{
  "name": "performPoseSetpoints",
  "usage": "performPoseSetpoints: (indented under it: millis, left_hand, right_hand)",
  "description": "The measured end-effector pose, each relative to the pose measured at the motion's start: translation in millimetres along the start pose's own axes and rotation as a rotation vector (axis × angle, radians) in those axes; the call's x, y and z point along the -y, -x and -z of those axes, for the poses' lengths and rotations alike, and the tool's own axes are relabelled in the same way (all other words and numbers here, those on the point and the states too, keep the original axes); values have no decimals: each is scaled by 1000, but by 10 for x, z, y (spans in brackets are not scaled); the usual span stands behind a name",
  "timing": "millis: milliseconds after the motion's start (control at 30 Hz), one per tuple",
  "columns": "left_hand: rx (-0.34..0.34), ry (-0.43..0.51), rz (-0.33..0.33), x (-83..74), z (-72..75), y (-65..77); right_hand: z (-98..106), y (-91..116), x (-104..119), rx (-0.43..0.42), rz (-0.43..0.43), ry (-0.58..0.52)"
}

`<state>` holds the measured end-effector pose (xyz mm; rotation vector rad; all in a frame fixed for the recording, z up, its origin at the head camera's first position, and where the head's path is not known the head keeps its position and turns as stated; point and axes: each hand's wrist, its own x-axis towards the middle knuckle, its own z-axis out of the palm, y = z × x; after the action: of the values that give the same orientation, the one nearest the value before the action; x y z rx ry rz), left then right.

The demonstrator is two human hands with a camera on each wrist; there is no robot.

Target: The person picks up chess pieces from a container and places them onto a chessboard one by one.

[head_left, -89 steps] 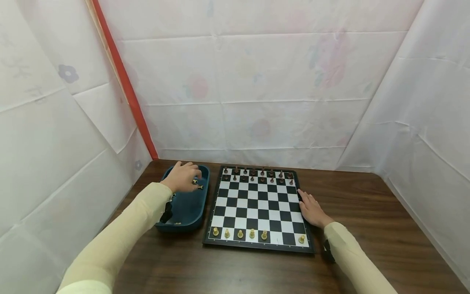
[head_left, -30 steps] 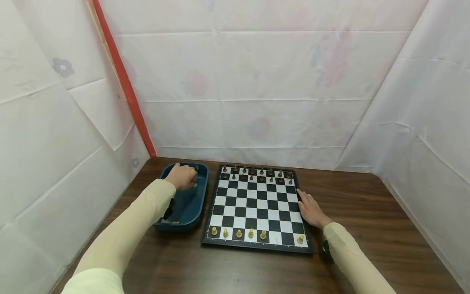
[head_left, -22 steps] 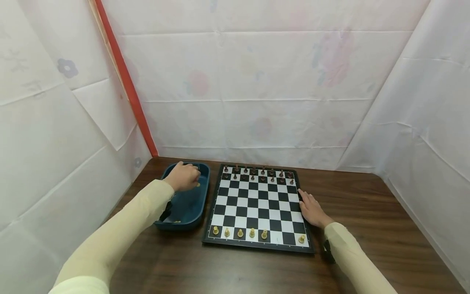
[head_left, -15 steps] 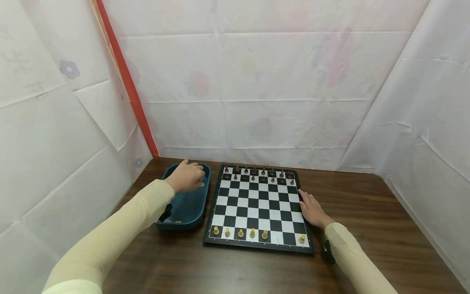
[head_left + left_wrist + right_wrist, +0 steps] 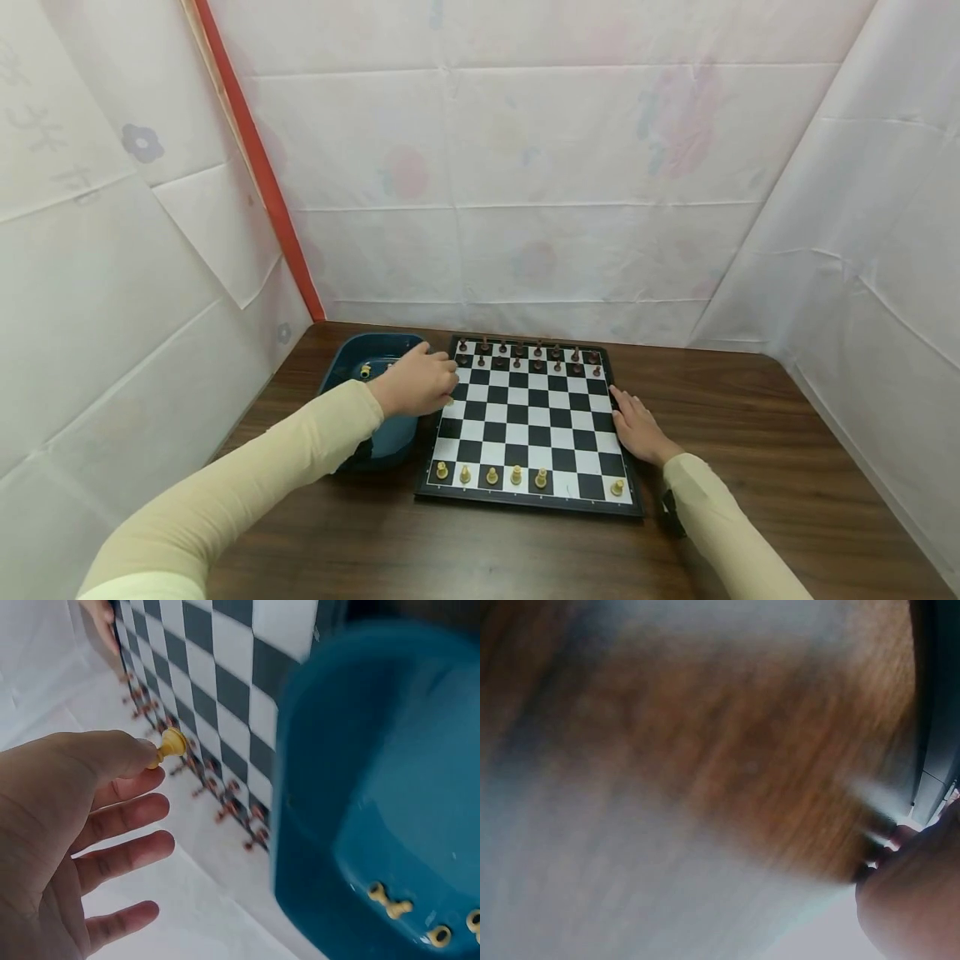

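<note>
My left hand point(image 5: 418, 382) hovers over the gap between the blue tray point(image 5: 393, 446) and the left edge of the chessboard point(image 5: 527, 414). Between thumb and index finger it pinches a yellow chess piece point(image 5: 173, 742), base outward, while the other fingers are spread. The held piece's head is hidden by the thumb, so its exact kind is unclear. My right hand point(image 5: 640, 428) rests along the board's right edge with fingers extended. Yellow pieces, such as a rook point(image 5: 542, 477), stand along the near row, with a gap before the rightmost knight-like piece point(image 5: 617, 487).
Dark red pieces point(image 5: 537, 366) fill the two far rows of the board. Several loose yellow pieces point(image 5: 390, 900) lie in the tray. The brown wooden table point(image 5: 480, 554) meets a white patterned sheet point(image 5: 495, 250) at the back and sides.
My left hand has come up out of the tray and moved right toward the board, carrying a yellow chess piece. My right hand stays at the board's edge.
</note>
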<state>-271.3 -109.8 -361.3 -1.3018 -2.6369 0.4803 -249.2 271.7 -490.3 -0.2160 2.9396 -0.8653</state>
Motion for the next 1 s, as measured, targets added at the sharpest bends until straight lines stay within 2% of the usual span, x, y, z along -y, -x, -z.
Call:
performPoseSetpoints:
  millis: [167, 333, 467, 733, 1000]
  left_hand:
    - [4, -23, -77, -179, -22, -29]
    - [-1, 2, -134, -302, -87, -30]
    - [-4, -12, -157, -368, -128, -23]
    - [64, -39, -195, -490, -195, -9]
    - [48, -61, -215, -553, -219, -10]
  right_hand:
    - [-10, -2, 5, -7, 7, 3]
    - [-6, 3, 24, -7, 9, -6]
    - [-14, 1, 33, -13, 17, -9]
    - [-27, 2, 37, -14, 21, -2]
    - [-26, 7, 45, -4, 10, -5]
